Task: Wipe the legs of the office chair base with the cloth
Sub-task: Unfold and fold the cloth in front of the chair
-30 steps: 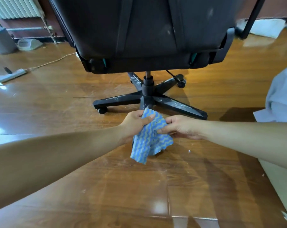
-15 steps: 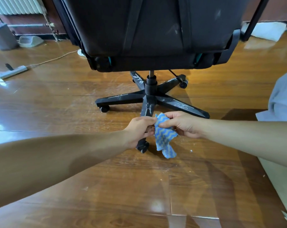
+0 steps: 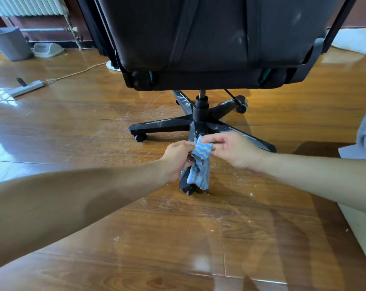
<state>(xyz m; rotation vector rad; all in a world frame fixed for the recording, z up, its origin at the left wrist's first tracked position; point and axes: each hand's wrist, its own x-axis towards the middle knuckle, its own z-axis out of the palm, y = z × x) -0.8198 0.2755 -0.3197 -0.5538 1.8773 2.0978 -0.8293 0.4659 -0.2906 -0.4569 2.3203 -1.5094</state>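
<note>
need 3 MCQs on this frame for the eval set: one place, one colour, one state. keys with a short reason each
1. Where is the cloth?
A) on the chair seat
B) over the nearest leg of the chair base
C) flat on the floor

2. What colour is the cloth?
A) blue with pale wavy stripes
B) plain red
C) green checks

3. Who holds the cloth?
A) nobody
B) one hand only
C) the left hand and the right hand together

Key:
1 B, it hangs across that leg and hides part of it.
2 A, blue with pale waves shows plainly.
3 C, fingers of both hands grip its upper part.
</note>
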